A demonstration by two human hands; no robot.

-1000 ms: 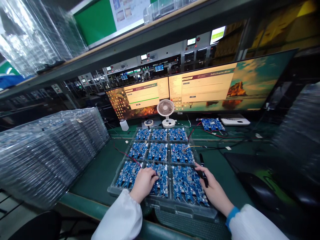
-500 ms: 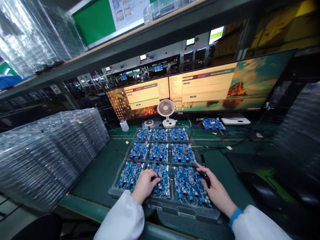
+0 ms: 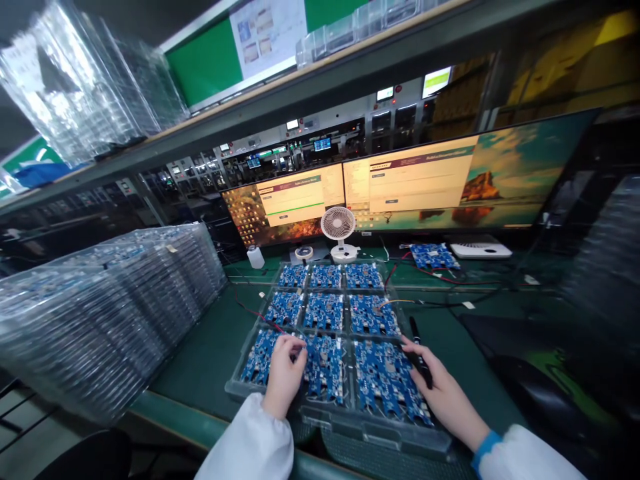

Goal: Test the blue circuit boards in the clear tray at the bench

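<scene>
A clear plastic tray (image 3: 371,431) on the green bench holds several blue circuit boards (image 3: 325,311) in a three-by-three grid. My left hand (image 3: 284,375) rests on the front row, fingertips pinched at the gap between the front-left and front-middle boards, where a red wire (image 3: 255,313) ends. My right hand (image 3: 440,387) lies on the tray's right edge by the front-right board (image 3: 385,381) and grips a black pen (image 3: 419,349) that points away from me.
A tall stack of clear trays (image 3: 100,307) fills the left of the bench. Two monitors (image 3: 400,187), a small white fan (image 3: 339,227) and a wired blue board (image 3: 433,256) stand behind. A dark mat (image 3: 540,373) lies to the right.
My left hand's fingertips have shifted slightly left, from the front-middle board to the gap beside the front-left board. The camera view has tilted a little; my right hand keeps the pen.
</scene>
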